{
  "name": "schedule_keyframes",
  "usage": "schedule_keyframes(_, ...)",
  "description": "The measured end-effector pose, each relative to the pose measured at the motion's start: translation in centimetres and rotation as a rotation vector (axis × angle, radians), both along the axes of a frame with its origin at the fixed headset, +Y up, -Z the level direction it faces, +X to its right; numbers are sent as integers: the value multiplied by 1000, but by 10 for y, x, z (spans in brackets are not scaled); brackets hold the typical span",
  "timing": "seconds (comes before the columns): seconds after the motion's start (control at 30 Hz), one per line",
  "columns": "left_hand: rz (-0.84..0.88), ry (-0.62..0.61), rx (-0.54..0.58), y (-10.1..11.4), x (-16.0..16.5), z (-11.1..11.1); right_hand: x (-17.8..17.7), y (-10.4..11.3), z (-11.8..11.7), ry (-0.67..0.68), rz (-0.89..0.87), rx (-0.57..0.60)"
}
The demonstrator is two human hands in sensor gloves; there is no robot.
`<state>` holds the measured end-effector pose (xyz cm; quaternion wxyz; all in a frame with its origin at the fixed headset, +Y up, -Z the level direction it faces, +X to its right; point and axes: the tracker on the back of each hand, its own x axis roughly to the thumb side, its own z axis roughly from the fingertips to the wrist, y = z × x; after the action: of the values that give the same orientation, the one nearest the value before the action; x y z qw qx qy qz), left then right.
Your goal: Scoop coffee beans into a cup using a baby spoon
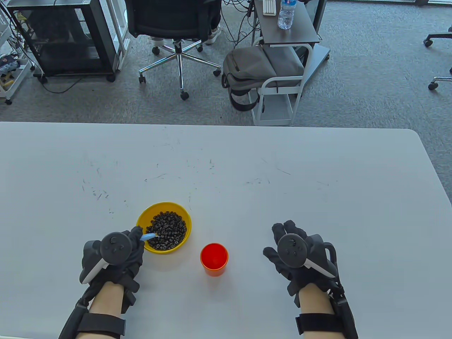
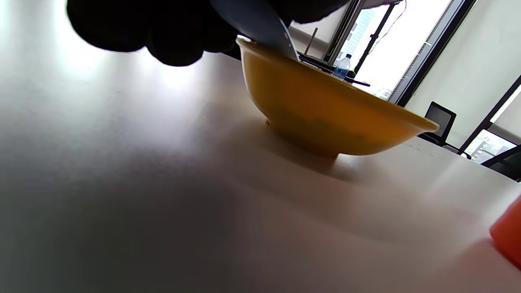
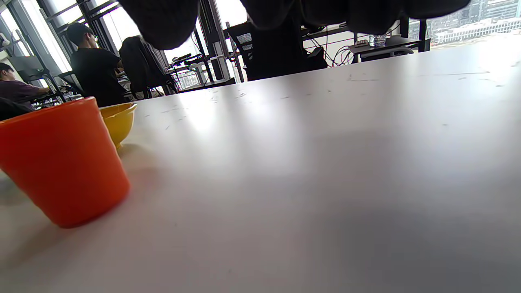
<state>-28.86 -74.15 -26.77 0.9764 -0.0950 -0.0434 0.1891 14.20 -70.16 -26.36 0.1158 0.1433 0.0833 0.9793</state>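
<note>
A yellow bowl (image 1: 145, 215) of coffee beans (image 1: 167, 229) stands on the white table, left of centre. My left hand (image 1: 132, 243) grips a light blue baby spoon (image 1: 148, 237) at the bowl's near-left rim, with its tip down among the beans. In the left wrist view the spoon (image 2: 264, 28) slants down over the bowl's rim (image 2: 325, 101). An orange cup (image 1: 214, 259) stands upright and looks empty, right of the bowl; it also shows in the right wrist view (image 3: 61, 162). My right hand (image 1: 282, 243) rests open on the table to the cup's right and holds nothing.
The white table (image 1: 317, 183) reaches far back and right, with scuff marks on it. Beyond its far edge stand an office chair (image 1: 176, 24), a grey backpack (image 1: 254, 67) and a side table with a water bottle (image 1: 286, 14).
</note>
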Motion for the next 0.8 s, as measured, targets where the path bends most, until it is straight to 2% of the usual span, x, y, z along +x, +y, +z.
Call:
schedule_keyframes(0.33,8,-23,-9,0,6,-1,-1,-1,0,1,-4,-16)
schedule_keyframes(0.8,243,94,-3,0,-8,-1,0,-1,0,-3,-28,-28)
